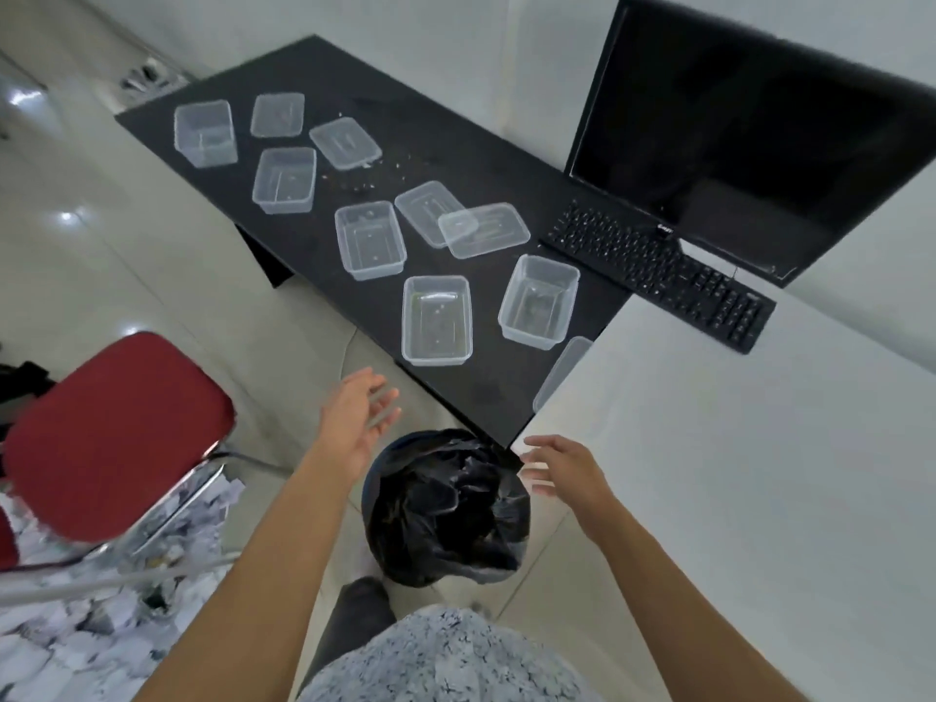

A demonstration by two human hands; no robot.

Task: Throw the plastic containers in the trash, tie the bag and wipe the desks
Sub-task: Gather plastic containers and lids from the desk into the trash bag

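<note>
- Head view: both hands hover above the trash bin (385,504), which is lined with a black bag (445,509) and stands on the floor at 6 o'clock, just beside the corner of the black worktop (456,144).
- At 11 o'clock of the bin, the left hand (357,423) has its fingers (382,400) straight and spread wide, holding nothing.
- At 1 o'clock of the bin, the right hand (562,468) is loosely spread and also empty.
- Plastic containers lie scattered over the black worktop from 12 to 10 o'clock, and the nearest container (436,320) sits open side up.
- Flat lids lie among them, with two overlapping lids (483,230) near the middle.
- Another lid (562,372) is half hidden behind the white worktop (734,473) at 3 o'clock.
- Crumbs (364,179) dot the black surface.
- A dark monitor (734,129) and a keyboard (658,273) fill 2 o'clock.
- A red chair (116,438) stands at 8 o'clock, with a heap of paper scraps (76,640) under it.
- The room has a glossy pale tile floor (152,271) and white walls.
</note>
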